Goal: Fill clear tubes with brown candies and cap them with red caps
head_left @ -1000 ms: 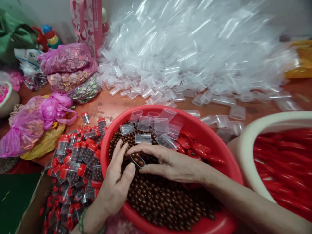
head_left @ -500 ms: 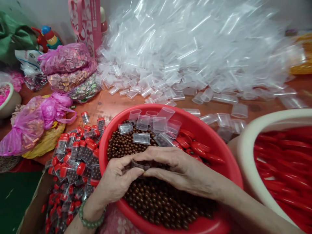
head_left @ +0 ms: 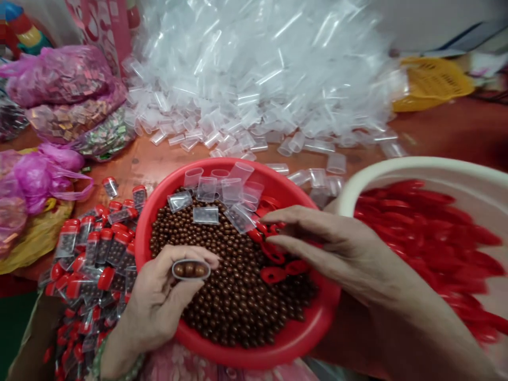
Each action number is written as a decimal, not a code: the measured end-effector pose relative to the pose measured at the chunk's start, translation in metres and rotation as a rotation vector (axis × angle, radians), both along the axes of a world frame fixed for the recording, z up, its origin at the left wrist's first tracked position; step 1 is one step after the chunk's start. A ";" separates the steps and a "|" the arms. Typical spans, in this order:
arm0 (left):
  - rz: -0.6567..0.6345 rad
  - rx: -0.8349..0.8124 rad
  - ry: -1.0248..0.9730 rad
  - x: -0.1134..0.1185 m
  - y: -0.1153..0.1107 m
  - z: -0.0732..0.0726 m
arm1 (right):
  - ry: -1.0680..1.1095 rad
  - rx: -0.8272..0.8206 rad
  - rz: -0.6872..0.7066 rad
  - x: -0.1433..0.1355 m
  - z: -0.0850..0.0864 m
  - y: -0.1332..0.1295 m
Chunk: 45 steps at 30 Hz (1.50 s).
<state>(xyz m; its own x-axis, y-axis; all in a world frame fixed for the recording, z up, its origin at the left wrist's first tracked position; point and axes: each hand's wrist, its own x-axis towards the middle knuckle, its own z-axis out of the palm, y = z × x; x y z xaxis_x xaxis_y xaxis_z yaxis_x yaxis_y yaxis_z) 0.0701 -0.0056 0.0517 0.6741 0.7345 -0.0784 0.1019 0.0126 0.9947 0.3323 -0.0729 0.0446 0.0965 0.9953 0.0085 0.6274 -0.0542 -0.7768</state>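
My left hand (head_left: 154, 304) grips a clear plastic oval container (head_left: 191, 271) by its sides, mouth turned up toward me, with brown balls showing inside. It is held over the left part of a red basin (head_left: 254, 357) full of glossy brown balls (head_left: 234, 301). On the basin's right side, my right hand (head_left: 333, 246) has thumb and fingers apart over the red plastic caps (head_left: 273, 274) lying on the balls. Whether its fingertips touch a cap is hard to make out. Clear empty containers (head_left: 206, 215) lie at the basin's far side.
Filled containers with red caps (head_left: 105, 248) are piled left of the basin. A white tub (head_left: 369, 177) of red plastic pieces (head_left: 428, 238) stands at right. Behind lies a large heap of clear containers (head_left: 254, 79). Pink bags (head_left: 67, 74) sit back left, a yellow basket (head_left: 432, 82) back right.
My hands were together around the container above the balls. The right hand has let go and moved right to the red caps; the left keeps the container, now mouth up. The view has shifted right.
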 end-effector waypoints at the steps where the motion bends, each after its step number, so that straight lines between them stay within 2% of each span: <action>1: -0.029 0.040 0.031 -0.001 0.001 0.001 | -0.016 -0.018 -0.049 0.005 0.001 -0.006; 3: -0.066 0.090 0.080 -0.002 0.004 0.001 | -0.065 -0.060 -0.051 0.009 0.002 -0.016; 5: -0.070 0.101 0.080 -0.001 0.007 0.000 | -0.173 -0.113 0.034 0.008 0.000 -0.024; 7: -0.082 0.106 0.076 0.001 0.008 -0.002 | -0.355 -0.160 0.080 0.003 -0.004 -0.029; 11: -0.083 0.079 0.096 0.009 0.007 -0.009 | -0.670 -0.217 0.060 -0.010 -0.017 -0.031; 16: -0.017 -0.048 0.120 0.015 0.002 -0.015 | -0.758 -0.203 0.064 -0.017 -0.032 -0.031; 18: 0.014 -0.069 0.126 0.018 0.000 -0.015 | -0.705 -0.176 0.053 -0.017 -0.037 -0.034; 20: -0.012 -0.069 0.135 0.021 -0.003 -0.012 | -0.618 -0.135 0.036 -0.015 -0.039 -0.036; 24: -0.049 -0.132 0.146 0.030 -0.012 -0.009 | -0.362 -0.048 -0.046 -0.012 -0.026 -0.039; 27: -0.048 -0.311 0.125 0.038 -0.021 -0.011 | -0.102 0.033 -0.169 -0.016 -0.012 -0.040; 29: -0.051 -0.465 0.071 0.044 -0.027 -0.013 | 0.072 0.068 -0.217 -0.024 -0.008 -0.040; 32: 0.008 -0.658 -0.043 0.051 -0.034 -0.017 | 0.307 0.102 -0.225 -0.043 -0.013 -0.041; 35: 0.086 -0.743 -0.107 0.054 -0.037 -0.019 | 0.491 0.118 -0.255 -0.058 -0.022 -0.041; 37: 0.103 -0.771 -0.110 0.054 -0.037 -0.020 | 0.549 0.106 -0.273 -0.063 -0.027 -0.043; 40: 0.100 -0.800 -0.111 0.054 -0.036 -0.021 | 0.511 0.103 -0.254 -0.063 -0.027 -0.045; 45: 0.121 -0.776 -0.133 0.054 -0.034 -0.020 | 0.404 0.184 -0.123 -0.060 -0.014 -0.047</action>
